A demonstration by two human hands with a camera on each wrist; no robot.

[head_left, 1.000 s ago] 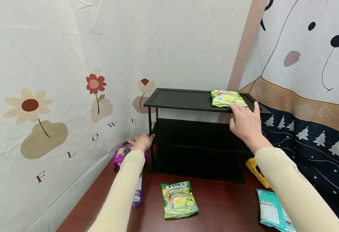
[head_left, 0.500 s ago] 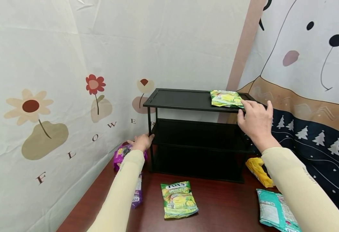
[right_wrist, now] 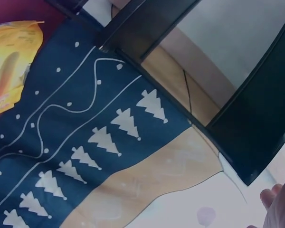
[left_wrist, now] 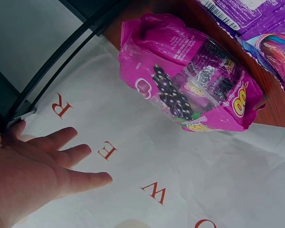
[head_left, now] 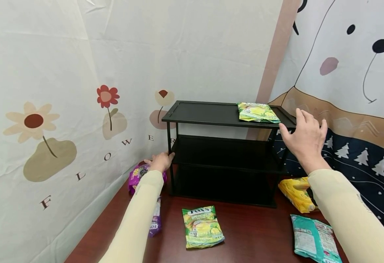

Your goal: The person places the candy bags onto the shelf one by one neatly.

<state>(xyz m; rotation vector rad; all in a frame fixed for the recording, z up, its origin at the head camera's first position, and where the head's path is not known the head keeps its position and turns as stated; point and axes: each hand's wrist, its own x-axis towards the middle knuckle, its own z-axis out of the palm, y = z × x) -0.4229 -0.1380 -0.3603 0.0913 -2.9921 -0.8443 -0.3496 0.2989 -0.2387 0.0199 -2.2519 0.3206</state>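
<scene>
A black three-tier rack point(head_left: 208, 113) stands on the dark red table. My left hand point(head_left: 160, 162) is at its front left post, thumb and index finger pinching the post, the other fingers spread in the left wrist view. A green and yellow FOX'S candy bag point(head_left: 257, 111) lies on the top shelf's right end. My right hand point(head_left: 305, 140) hovers right of that shelf, fingers spread, apart from bag and rack; only its fingertips show at the right wrist view's corner. Another FOX'S bag point(head_left: 202, 226) lies on the table before the rack.
Left of the rack are a magenta grape-print bag point(left_wrist: 185, 80) and a purple FOX'S bag point(head_left: 155, 219), partly behind my left sleeve. On the right lie a yellow bag point(head_left: 295, 193) and a teal bag point(head_left: 315, 237). Printed cloth hangs behind and at both sides.
My right hand has left the candy bag on the top shelf and moved right, its fingers spreading. The bag stays there. My left hand has kept its place at the post.
</scene>
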